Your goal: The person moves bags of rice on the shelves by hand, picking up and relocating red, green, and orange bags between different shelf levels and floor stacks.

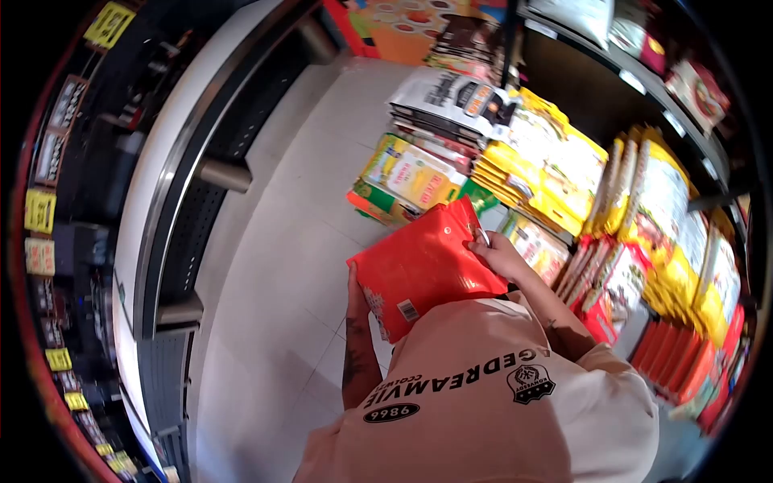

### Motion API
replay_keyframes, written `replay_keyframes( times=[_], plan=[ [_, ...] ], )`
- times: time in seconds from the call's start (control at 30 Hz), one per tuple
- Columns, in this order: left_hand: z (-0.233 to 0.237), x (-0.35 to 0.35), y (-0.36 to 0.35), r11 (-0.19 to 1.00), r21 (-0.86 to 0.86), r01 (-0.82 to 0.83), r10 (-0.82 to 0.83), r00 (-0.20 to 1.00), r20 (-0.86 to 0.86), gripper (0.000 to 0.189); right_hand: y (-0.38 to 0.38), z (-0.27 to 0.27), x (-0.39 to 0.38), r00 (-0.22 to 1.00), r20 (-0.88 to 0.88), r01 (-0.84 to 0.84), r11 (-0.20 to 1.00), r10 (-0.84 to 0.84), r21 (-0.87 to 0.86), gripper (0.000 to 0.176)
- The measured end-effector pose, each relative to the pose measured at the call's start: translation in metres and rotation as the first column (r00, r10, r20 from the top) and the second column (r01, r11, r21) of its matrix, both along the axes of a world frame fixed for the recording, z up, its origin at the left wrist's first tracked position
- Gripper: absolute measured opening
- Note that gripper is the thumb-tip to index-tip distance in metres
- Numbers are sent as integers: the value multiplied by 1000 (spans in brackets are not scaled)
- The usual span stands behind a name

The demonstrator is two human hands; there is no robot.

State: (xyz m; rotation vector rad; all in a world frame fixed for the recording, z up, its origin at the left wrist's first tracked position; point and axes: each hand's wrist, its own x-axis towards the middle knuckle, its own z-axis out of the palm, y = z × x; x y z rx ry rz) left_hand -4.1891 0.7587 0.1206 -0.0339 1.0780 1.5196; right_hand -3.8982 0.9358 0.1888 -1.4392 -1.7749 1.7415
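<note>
A large red plastic bag [427,262], full and flat-sided, lies tilted across the front of my body. A white barcode label shows near its lower edge. My left hand [354,294] grips the bag's left side, with most fingers hidden under it. At the upper right corner my right hand [498,253] is closed on the bag's edge, next to a small white spot I cannot make out. Just beyond the bag, a green and yellow package [411,177] tops a low stack.
Yellow bags [547,161] are piled on the right, beside a black and white bag [447,101]. More upright bags [656,193] and red packs [672,358] stand farther right, below a shelf [620,68]. A long display case [201,137] with a metal rail runs along the left.
</note>
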Motion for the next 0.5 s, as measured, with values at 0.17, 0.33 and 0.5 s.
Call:
replay_keyframes(
  times=[0.17,0.33,0.5],
  plan=[
    [-17,-34,36,971,74,-228,231,972,-36,51,74,7,-34,981,-145,-130,991,131,19,29],
    [18,-45,86,978,54,-199,196,979,59,51,129,16,-54,974,-197,-141,978,109,-155,20],
    [19,-79,131,986,0,-167,166,981,97,53,159,-9,-77,976,-215,-71,988,41,-137,19]
  ],
)
